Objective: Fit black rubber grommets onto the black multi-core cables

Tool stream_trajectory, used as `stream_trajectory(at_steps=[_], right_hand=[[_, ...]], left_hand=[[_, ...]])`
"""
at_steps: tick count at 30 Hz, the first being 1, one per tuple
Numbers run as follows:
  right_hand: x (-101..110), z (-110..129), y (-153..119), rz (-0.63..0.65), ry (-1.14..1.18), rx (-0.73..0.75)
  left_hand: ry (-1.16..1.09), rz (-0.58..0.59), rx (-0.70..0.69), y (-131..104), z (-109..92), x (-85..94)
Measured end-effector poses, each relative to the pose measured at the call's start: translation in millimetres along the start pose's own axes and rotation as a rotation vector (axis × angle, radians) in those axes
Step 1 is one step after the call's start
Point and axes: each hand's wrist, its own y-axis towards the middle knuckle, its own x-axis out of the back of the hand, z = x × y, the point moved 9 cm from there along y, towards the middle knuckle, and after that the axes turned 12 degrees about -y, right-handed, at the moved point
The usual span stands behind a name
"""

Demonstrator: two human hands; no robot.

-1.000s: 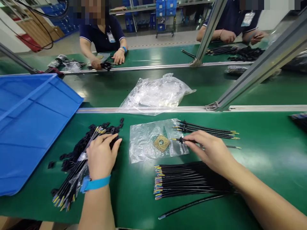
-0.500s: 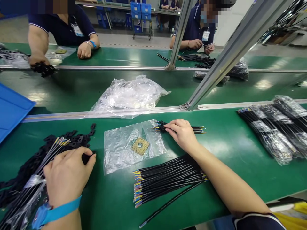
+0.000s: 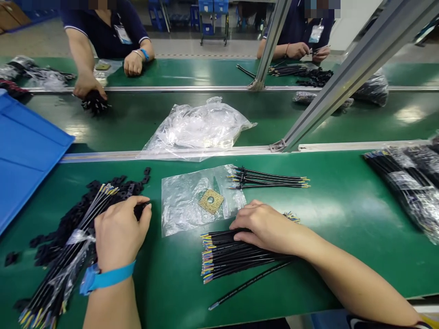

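My left hand (image 3: pixel 121 230), a blue band on its wrist, is pinched around a small black plastic part (image 3: pixel 140 209). It is beside a heap of such black parts (image 3: pixel 65 228) and a wrapped bundle of black cables (image 3: pixel 55 278). My right hand (image 3: pixel 264 226) is curled over the top edge of a row of black cables (image 3: pixel 229 256) with coloured wire ends, thumb and fingers closed around the uppermost cable; its fingertips are partly hidden. Behind it lie several cables joined by a black clip (image 3: pixel 242 178). One single cable (image 3: pixel 247 287) lies in front of the row.
A clear bag (image 3: pixel 180 205) lies mid-table with a tan square pad (image 3: pixel 211 201) on it. Wrapped cable bundles (image 3: pixel 404 183) lie at right, a blue bin (image 3: pixel 30 151) at left. A metal post (image 3: pixel 336 87) rises behind. Two co-workers sit across, with crumpled plastic (image 3: pixel 202 130) between.
My right hand has left the clipped cables at the back and come down toward me onto the cable row. My left hand keeps its pinch. The view has shifted slightly.
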Motion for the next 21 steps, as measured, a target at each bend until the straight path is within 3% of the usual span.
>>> stream_trajectory(at_steps=[5,10,14,17,21], right_hand=[[-16,-3,6,0.007,-0.010,-0.029],[-10,-6,5,-0.015,0.067,-0.100],[1,-13,6,-0.197,0.144,-0.101],[6,-19,5,-0.353,-0.005,-0.096],[-2,-25,7,-0.332,-0.217,-0.157]], left_hand=[[-0.045,-0.023,0.057,2,0,4.9],[-0.189,-0.051,0.075,1,2,7.0],[-0.300,-0.090,0.093,0,6,8.1],[-0.369,-0.110,0.088,-1,3,10.2],[-0.498,-0.072,0.131,-3,-2,5.4]])
